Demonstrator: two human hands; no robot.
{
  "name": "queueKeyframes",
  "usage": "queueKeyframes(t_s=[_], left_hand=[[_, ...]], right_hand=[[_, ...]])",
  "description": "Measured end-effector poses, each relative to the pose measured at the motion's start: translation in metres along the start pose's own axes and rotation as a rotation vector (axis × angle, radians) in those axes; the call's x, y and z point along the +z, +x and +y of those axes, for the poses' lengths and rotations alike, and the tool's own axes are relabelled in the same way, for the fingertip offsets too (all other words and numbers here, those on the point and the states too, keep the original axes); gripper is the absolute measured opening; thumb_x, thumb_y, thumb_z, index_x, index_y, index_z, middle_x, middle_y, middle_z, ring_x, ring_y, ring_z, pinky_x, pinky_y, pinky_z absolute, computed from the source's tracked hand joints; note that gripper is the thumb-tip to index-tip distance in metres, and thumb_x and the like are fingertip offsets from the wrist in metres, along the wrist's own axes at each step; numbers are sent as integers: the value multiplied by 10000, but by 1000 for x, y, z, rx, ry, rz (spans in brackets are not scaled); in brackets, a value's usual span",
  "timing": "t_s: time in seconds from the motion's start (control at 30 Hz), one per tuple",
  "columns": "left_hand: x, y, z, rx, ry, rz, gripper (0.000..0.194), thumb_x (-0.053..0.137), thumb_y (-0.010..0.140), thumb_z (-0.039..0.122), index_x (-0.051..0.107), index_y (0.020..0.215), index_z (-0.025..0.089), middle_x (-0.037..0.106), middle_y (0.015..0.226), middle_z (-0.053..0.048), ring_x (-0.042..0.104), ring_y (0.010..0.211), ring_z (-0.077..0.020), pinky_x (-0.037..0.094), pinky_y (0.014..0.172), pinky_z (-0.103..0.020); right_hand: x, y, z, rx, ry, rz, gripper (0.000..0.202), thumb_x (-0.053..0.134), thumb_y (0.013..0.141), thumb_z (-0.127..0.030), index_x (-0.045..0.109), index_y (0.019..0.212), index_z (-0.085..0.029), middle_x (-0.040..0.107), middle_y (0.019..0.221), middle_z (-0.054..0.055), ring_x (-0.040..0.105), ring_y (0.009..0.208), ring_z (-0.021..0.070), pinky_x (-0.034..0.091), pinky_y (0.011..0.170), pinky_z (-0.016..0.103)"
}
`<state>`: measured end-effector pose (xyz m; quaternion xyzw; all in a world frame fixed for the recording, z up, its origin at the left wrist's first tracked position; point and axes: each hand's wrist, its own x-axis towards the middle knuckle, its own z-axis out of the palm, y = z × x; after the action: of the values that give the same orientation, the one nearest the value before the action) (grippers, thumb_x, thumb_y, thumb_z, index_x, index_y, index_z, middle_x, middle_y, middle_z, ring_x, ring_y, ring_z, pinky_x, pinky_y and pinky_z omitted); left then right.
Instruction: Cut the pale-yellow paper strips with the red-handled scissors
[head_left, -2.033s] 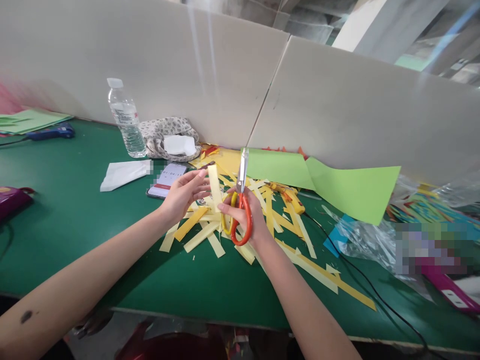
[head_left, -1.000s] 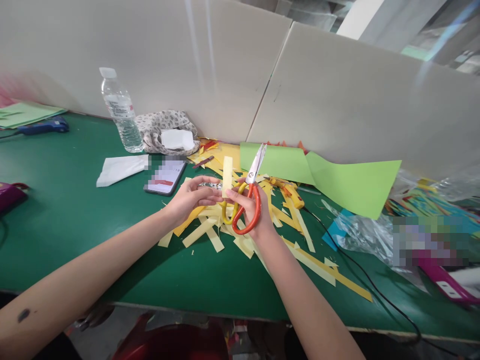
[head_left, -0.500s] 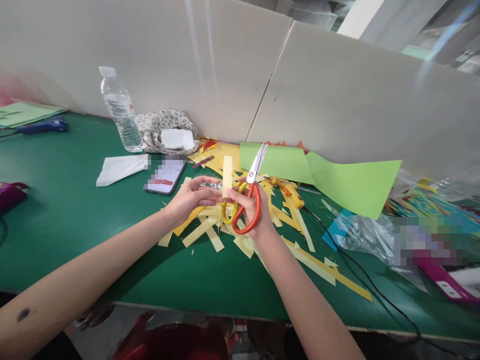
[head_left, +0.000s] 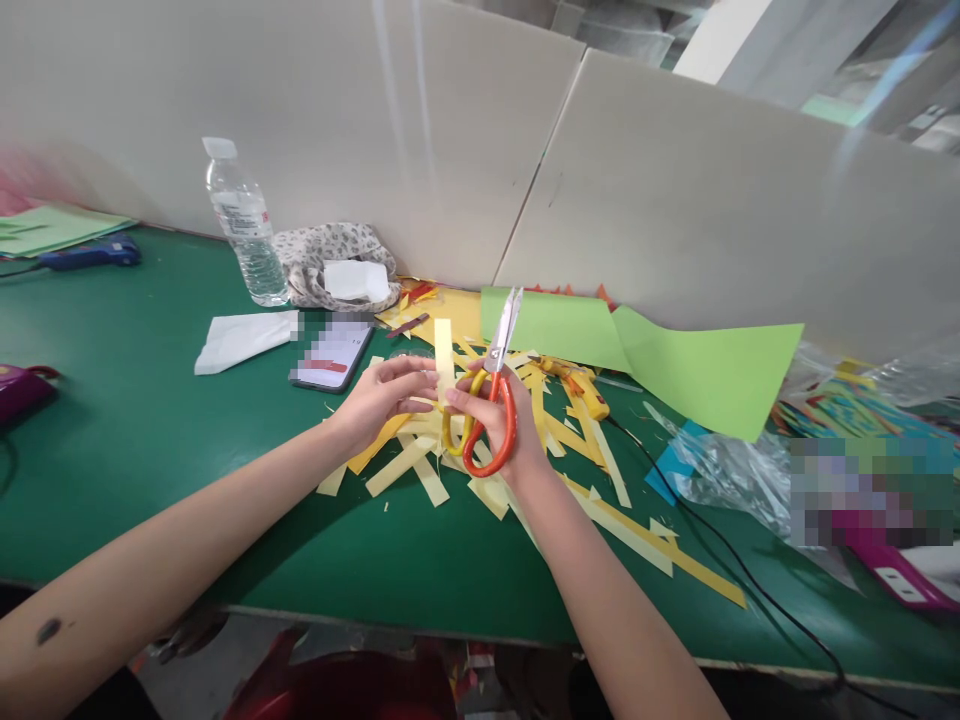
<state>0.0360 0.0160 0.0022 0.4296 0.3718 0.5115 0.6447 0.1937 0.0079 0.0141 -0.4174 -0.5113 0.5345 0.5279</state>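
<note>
My right hand (head_left: pixel 508 415) is closed round scissors (head_left: pixel 504 335) with one orange and one yellow handle; their blades point up and away, nearly together. The thumb of that hand also presses on a short pale yellow paper strip (head_left: pixel 444 350), which stands upright. Just left of the strip is my left hand (head_left: pixel 390 395), its fingers loosely bent and apart, the tips at the strip's edge. Whether they touch it I cannot tell. Beneath both hands lies a loose heap of yellow paper strips (head_left: pixel 409 465).
Behind the hands lies green paper (head_left: pixel 555 322) against a grey partition (head_left: pixel 675 200). A yellow glue gun (head_left: pixel 589 392) with a black cord lies right. Left are a phone (head_left: pixel 334 355), a water bottle (head_left: pixel 247 230) and a patterned cloth bag (head_left: pixel 334 245). Clear plastic (head_left: pixel 739 480) lies far right.
The strip and scissors have shifted slightly left and down with my right hand. My left fingers have drawn back a little to the left, from behind the strip to its edge.
</note>
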Motion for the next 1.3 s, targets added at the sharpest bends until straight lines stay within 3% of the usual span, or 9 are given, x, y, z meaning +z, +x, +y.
queueKeyframes(t_s=[0.23,0.53,0.93,1.3], left_hand=[[-3,3,6,8,-70,114,147,745,638,262,694,729,159,653,743,-13,581,623,-76,505,667,-204],[-15,14,5,92,-179,217,212,760,627,290,685,785,170,653,731,12,598,640,-59,505,662,-167],[-16,15,7,97,-210,189,172,750,640,232,652,749,142,620,695,17,583,603,-60,512,601,-165],[-12,12,7,113,-197,197,211,726,669,333,651,742,150,635,707,7,591,604,-56,515,594,-151]], right_hand=[[1,-2,2,-8,-183,-92,341,720,587,-258,509,854,-241,565,636,-66,570,610,129,482,655,325],[1,-3,6,-56,-304,-131,339,697,583,-195,512,865,-236,568,627,-60,545,561,119,460,585,279],[1,-3,5,-61,-278,-139,347,703,562,-195,516,851,-234,557,613,-63,532,549,118,445,563,274],[-2,-1,7,-50,-250,-131,322,698,591,-208,514,855,-235,557,608,-67,529,527,114,435,538,273]])
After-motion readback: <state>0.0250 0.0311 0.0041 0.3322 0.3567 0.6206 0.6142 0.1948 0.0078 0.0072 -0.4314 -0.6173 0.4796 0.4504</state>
